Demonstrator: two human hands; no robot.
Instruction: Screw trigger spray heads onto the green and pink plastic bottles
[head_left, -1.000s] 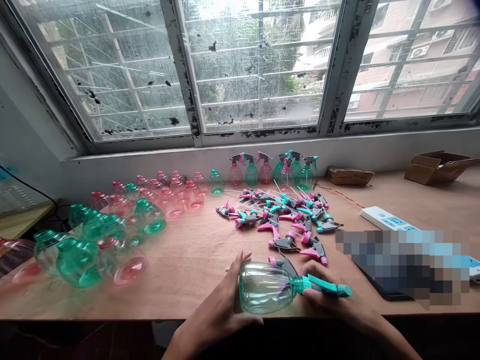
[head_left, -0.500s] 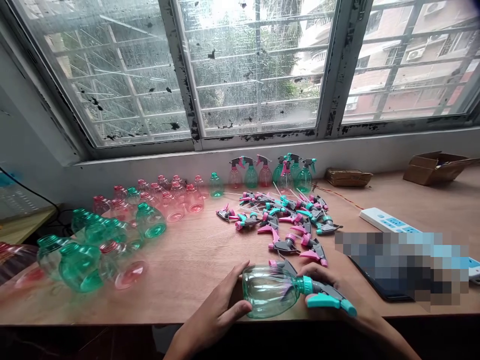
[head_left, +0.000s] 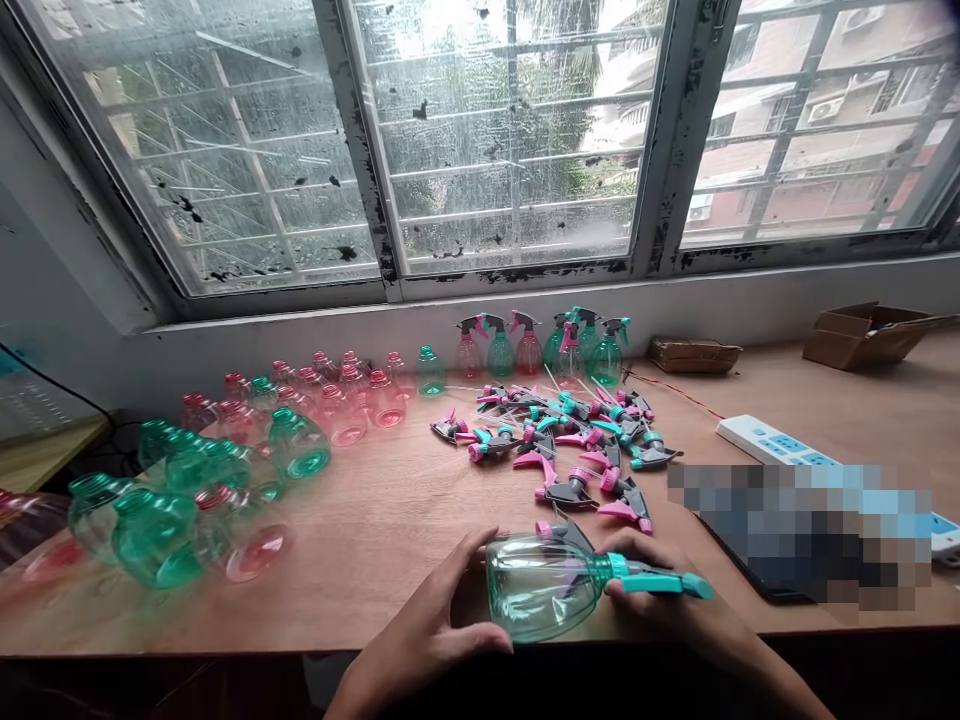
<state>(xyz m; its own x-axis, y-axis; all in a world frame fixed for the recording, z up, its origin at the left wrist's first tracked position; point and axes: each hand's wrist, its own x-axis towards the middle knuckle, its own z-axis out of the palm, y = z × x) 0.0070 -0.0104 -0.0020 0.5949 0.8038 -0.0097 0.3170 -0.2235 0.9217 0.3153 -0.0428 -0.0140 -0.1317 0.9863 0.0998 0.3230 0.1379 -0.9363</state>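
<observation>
A clear green spray bottle [head_left: 541, 590] lies sideways in front of me, its base to the left and its teal and grey spray head [head_left: 660, 582] to the right. My left hand [head_left: 454, 605] is curved round the base, thumb below and fingers behind. The fingers of my right hand [head_left: 649, 565] are closed at the teal collar, partly hidden behind the spray head. Just beyond the bottle, a heap of loose pink, teal and grey spray heads [head_left: 559, 435] is spread over the wooden table [head_left: 375, 560].
Open green bottles [head_left: 157, 535] and pink bottles [head_left: 386, 400] stand at the left. Several bottles with spray heads [head_left: 529, 350] line the wall under the window. A white power strip [head_left: 761, 440], a flat cardboard box [head_left: 696, 355] and an open carton [head_left: 862, 335] sit at the right.
The spray head has turned about the bottle's long axis, so its teal trigger now faces me. My right thumb has shifted onto the collar. The left hand stays at the base.
</observation>
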